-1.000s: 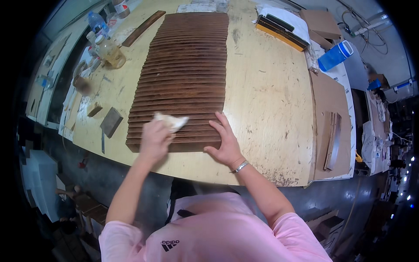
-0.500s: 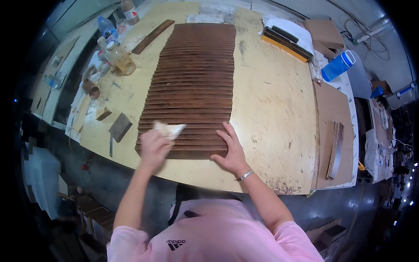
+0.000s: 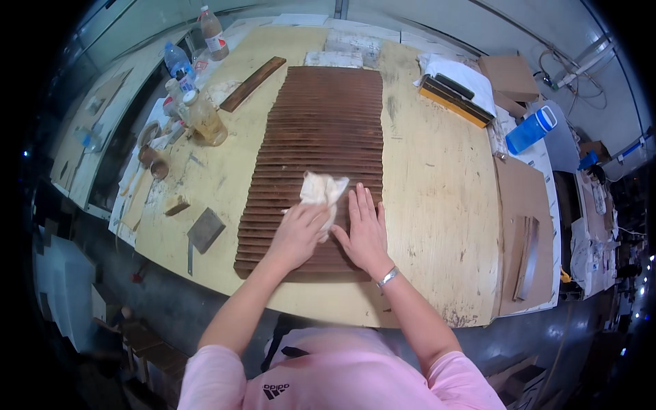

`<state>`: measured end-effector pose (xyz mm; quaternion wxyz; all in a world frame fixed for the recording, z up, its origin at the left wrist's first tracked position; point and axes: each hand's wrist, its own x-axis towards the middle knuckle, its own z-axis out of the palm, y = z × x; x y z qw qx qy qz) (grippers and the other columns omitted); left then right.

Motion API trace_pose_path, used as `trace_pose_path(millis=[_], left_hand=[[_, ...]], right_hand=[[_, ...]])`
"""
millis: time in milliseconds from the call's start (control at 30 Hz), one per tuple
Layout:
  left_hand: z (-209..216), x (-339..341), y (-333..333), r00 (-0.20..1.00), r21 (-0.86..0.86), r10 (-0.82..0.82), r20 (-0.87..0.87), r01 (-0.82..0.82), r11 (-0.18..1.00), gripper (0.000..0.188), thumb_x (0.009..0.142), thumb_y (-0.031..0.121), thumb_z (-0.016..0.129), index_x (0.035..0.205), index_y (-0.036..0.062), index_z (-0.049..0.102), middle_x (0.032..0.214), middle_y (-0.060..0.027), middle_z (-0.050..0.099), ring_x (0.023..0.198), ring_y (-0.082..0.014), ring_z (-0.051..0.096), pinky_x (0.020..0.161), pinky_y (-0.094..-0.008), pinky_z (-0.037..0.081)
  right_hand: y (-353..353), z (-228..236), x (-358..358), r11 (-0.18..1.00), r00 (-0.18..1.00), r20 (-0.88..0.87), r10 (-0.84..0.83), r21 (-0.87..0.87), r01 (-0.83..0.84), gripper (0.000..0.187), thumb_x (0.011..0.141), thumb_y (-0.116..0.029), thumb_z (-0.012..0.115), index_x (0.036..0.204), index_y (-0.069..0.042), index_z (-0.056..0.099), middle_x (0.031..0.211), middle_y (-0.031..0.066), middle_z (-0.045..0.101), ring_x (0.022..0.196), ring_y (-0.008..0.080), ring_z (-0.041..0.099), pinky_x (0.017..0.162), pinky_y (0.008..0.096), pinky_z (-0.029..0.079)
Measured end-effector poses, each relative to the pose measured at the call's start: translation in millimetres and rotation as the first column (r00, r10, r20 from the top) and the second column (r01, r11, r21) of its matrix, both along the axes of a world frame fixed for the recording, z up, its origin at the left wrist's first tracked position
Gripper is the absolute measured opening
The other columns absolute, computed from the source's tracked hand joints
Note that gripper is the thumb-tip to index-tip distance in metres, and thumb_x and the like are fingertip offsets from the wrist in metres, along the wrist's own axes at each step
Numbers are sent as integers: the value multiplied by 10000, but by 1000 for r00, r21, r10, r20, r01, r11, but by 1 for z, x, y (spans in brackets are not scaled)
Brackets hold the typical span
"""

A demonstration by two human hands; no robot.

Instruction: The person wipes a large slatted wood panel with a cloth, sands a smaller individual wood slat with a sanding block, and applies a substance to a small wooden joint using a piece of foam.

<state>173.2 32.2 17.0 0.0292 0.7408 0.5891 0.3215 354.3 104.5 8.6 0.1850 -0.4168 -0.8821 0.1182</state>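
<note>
Ribbed brown board (image 3: 324, 116) lies lengthwise on counter (image 3: 441, 219), 12 to 6 o'clock; its 6 o'clock end sits near the counter's edge, narrow strip between. Left hand (image 3: 295, 236): grip grasping white cloth (image 3: 326, 188), on the ribs toward 6. Right hand (image 3: 367, 239): grip released, fingers straight, laid on the board by its 3 o'clock edge, beside the cloth. From board centre: wide stretch of counter at 3, out to cardboard sheet (image 3: 527, 188); tighter room at 10, jar (image 3: 205, 123); grey block (image 3: 206, 230) at 8, apart from board.
</note>
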Motion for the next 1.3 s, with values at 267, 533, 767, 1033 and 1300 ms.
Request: trace_pose_path(millis=[267,533,767,1033,1300], left_hand=[[9,-158,2,940,-98,291,179,-277,956,273,778,-44,621,1016,27,733,1064,-128,689,1011,-322,598,915,-411,498],[-24,-63,128,983,17,-130,128,129,992,284,748,-38,649,1007,44,732,1021,-81,655,998,-290,592,912,-403,495],[-4,-163,93,996,-143,-87,-12,84,986,349,675,-40,663,1005,46,736,951,-76,690,952,-270,625,886,-403,504],[-24,-30,167,940,2,-321,111,323,946,366,730,1,641,1092,10,694,1149,-99,671,1024,-280,596,943,-389,486],[12,-229,88,987,-460,111,114,-47,887,185,788,54,623,924,46,748,943,-96,723,878,-290,652,836,-387,524]], right_hand=[[51,-2,-26,986,964,208,-164,23,163,865,943,-521,575,1539,30,277,1635,182,235,1511,315,226,1218,503,189],[60,-4,-44,983,945,286,-156,-49,177,872,918,-482,601,1556,1,255,1638,174,234,1522,308,207,1224,511,174],[61,3,-39,976,936,297,-189,-49,212,904,895,-489,612,1567,-22,228,1647,162,214,1522,322,203,1217,520,191],[64,6,-45,982,930,324,-174,-16,190,891,890,-472,616,1530,43,272,1630,195,235,1509,335,225,1215,510,202],[59,2,-40,977,926,325,-193,-22,211,883,901,-474,614,1532,40,272,1629,197,238,1511,332,221,1216,501,203]])
